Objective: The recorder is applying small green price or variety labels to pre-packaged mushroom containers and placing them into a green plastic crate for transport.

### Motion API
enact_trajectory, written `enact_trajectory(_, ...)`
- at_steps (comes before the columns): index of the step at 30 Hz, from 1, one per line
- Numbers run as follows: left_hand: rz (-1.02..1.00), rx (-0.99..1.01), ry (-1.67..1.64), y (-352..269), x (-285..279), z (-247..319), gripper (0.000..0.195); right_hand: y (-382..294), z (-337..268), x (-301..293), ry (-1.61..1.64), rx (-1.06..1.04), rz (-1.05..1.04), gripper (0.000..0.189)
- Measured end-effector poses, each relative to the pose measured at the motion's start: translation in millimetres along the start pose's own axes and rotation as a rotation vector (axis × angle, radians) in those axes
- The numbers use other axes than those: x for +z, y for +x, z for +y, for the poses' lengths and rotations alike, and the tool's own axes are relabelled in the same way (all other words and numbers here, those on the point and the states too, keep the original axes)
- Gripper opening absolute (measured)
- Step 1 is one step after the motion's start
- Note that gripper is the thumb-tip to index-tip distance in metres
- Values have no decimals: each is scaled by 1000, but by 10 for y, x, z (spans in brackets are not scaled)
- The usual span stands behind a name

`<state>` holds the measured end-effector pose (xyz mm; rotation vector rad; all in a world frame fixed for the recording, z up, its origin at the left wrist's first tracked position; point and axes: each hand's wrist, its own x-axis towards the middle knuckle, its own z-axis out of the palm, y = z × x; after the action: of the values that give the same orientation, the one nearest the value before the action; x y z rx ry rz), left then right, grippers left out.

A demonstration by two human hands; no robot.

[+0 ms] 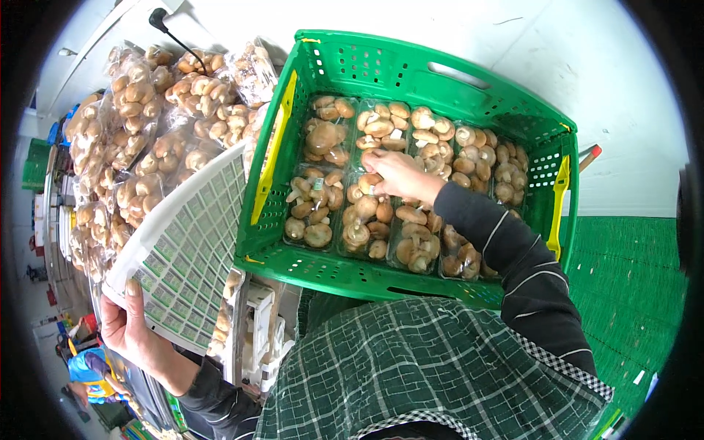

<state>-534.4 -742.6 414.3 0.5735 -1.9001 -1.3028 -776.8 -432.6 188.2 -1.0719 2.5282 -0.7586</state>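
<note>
My left hand (132,324) holds the lower left corner of a curved sheet of small printed stickers (187,258), thumb on the printed side. A green plastic crate (352,280) with yellow handles stands in front of me, filled with clear packs of brown mushrooms in two rows. My right hand (399,173) reaches into it, fingertips down on a mushroom pack (366,212) near the middle. The edge of a small pale label (372,190) shows under those fingers; whether they still grip it is unclear. The front-left pack (316,212) bears a similar sticker (318,183).
Clear bags of mushrooms (165,148) are heaped to the left of the crate. A black cable plug (158,19) lies above them. Green netting (621,297) covers the ground at right, near a red-tipped wooden handle (591,157). Another person (93,368) is at far lower left.
</note>
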Motion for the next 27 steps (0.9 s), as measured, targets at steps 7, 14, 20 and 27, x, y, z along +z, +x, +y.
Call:
enact_trajectory(7, 150, -37, 37, -120, -34, 204, 22, -368, 251, -616, 375, 95, -235, 26)
enact_trajectory(14, 90, -13, -125, -113, 260, 513, 25, -744, 250, -493, 348, 104, -466, 43)
enact_trajectory(20, -202, -94, -135, -52, 822, 321, 15, -865, 258, -815, 3, 41, 289, 40)
enact_trajectory(27, -373, -256, -348, -206, 1318, 290, 19, -1004, -805, -1422, 642, -158, 346, 48)
